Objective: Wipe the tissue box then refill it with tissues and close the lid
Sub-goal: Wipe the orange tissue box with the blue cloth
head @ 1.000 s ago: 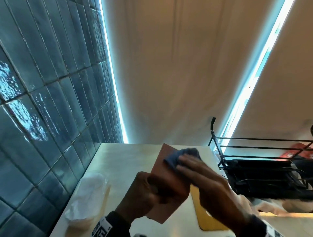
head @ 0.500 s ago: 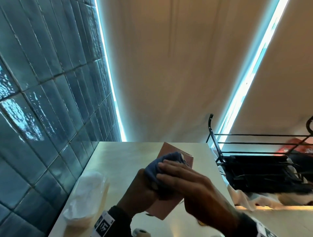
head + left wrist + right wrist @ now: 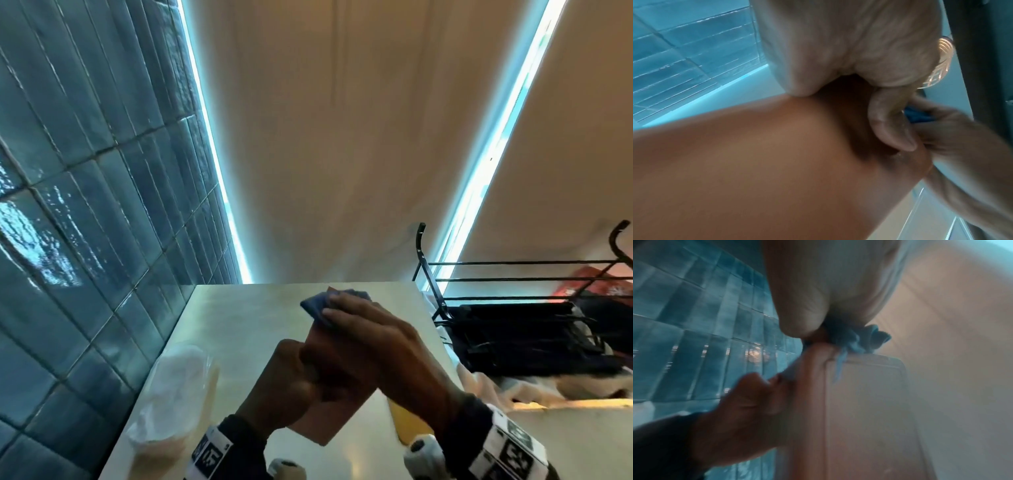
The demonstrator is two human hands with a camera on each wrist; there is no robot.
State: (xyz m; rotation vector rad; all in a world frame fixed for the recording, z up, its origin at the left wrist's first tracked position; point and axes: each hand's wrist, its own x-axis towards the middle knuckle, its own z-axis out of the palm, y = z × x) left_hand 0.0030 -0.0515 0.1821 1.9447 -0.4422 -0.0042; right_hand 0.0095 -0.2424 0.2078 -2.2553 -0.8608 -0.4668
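Observation:
A brown tissue box (image 3: 327, 423) hangs tilted above the pale table (image 3: 239, 325), its far end pointing away from me. My left hand (image 3: 298, 373) grips its near left side, thumb on top. My right hand (image 3: 342, 315) lies over the box's far end and holds a bunched blue cloth (image 3: 313, 305) against it. In the right wrist view the blue cloth (image 3: 863, 340) wraps the box's edge (image 3: 813, 386), with the left hand (image 3: 748, 402) below. The left wrist view is filled by the box's side (image 3: 756, 162). A clear pack of white tissues (image 3: 171, 387) lies at the left.
A yellowish flat lid (image 3: 409, 425) lies on the table under my right forearm. A black wire rack (image 3: 513, 308) with dark items stands at the right, off the table's edge. A blue tiled wall (image 3: 85, 240) borders the table's left side.
The right hand slid the cloth down the box toward my left hand, then back up to the far end. The left hand kept its grip.

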